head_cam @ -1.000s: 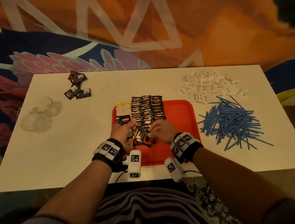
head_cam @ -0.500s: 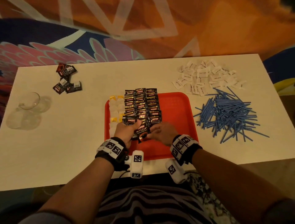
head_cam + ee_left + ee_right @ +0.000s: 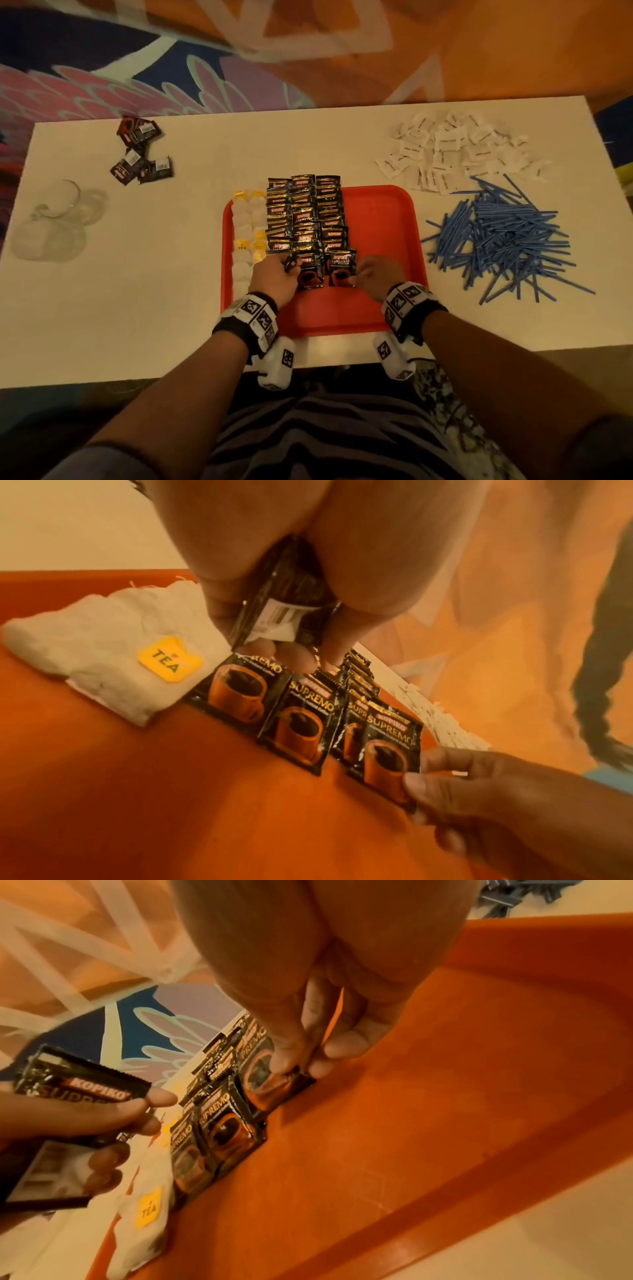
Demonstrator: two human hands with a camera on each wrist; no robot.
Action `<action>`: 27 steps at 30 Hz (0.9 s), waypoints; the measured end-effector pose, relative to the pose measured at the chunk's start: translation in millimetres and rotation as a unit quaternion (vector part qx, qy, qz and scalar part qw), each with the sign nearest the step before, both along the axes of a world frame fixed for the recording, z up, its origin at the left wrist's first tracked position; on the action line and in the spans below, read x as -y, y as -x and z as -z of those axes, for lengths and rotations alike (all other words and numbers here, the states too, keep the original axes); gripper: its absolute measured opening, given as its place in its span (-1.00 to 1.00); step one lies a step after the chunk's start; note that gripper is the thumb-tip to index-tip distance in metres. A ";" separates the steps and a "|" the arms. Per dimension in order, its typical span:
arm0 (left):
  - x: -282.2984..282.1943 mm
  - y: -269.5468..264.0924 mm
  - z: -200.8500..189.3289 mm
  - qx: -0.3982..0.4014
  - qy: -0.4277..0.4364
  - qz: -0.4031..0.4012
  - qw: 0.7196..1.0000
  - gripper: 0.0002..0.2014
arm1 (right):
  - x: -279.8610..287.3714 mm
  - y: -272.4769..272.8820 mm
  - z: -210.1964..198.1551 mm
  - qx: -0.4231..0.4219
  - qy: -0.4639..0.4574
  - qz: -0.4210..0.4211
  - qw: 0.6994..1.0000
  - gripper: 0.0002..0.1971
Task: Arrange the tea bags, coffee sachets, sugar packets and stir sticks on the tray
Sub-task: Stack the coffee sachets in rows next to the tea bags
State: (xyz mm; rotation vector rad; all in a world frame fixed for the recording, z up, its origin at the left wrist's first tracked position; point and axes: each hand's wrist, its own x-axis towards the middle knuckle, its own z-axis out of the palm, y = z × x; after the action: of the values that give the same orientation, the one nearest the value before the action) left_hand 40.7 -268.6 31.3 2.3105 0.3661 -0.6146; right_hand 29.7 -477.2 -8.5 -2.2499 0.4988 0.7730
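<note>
1. Far left on the white table: clear glassware, thin-walled and rounded, hard to make out against the pale surface; well apart from the work, so little risk there.
2. Loose coffee sachets at the table's far left corner: glossy black foil, flat, crimped at the edges; not yet on the tray; slippery enough to skid off the table if swept up carelessly.
3. Tea bags in two columns along the left edge of the red tray: soft white paper with yellow tags; light and easily nudged out of line by a passing wrist.
4. Left hand, fingers curled round a small stack of spare sachets; smooth foil on foil, so likely to fan out or drop onto the finished rows if the grip slackens.
5. Three overlapping columns of coffee sachets on the tray, shingled like tiles; one bump at the near end could slide a whole column.
6. Right hand, thumb and fingertips pinching the near corner of the sachet being laid at the near end of the right column; could land skewed if released early.
7. Sugar packets, white paper squares in a heap, and blue stir sticks, thin straight rods in a tangle; both on the table right of the tray; apt to roll or scatter.
</note>
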 end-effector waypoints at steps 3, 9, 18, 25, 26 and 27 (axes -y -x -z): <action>0.1 4.5 3.3 -0.010 -0.015 0.040 0.999 -0.78 | -5.5 -6.3 1.0 0.004 0.027 -0.023 0.999 -0.79; 4.0 9.0 5.0 -0.009 -0.041 0.092 0.995 -0.73 | -9.9 -9.7 8.4 0.004 0.004 0.017 1.000 -0.78; 9.8 8.3 5.3 -0.016 -0.042 0.081 0.996 -0.70 | -9.7 -10.7 10.7 0.003 0.004 0.029 1.000 -0.78; 4.1 8.1 6.7 -0.022 -0.007 0.022 0.999 -0.71 | -8.6 -9.4 7.3 0.014 0.005 0.038 0.999 -0.79; 2.7 8.1 6.5 -0.024 0.008 -0.004 1.000 -0.75 | -8.0 -9.0 5.6 0.016 0.002 0.042 0.999 -0.80; 1.9 8.2 4.3 -0.020 0.022 -0.028 0.999 -0.81 | -7.2 -8.7 3.6 0.020 0.001 0.043 0.999 -0.81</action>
State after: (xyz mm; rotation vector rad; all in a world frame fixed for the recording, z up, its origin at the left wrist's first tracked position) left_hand 32.5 -270.5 26.9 2.2403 0.4311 -0.6360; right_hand 38.4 -469.9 -12.1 -2.2261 0.5733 0.6829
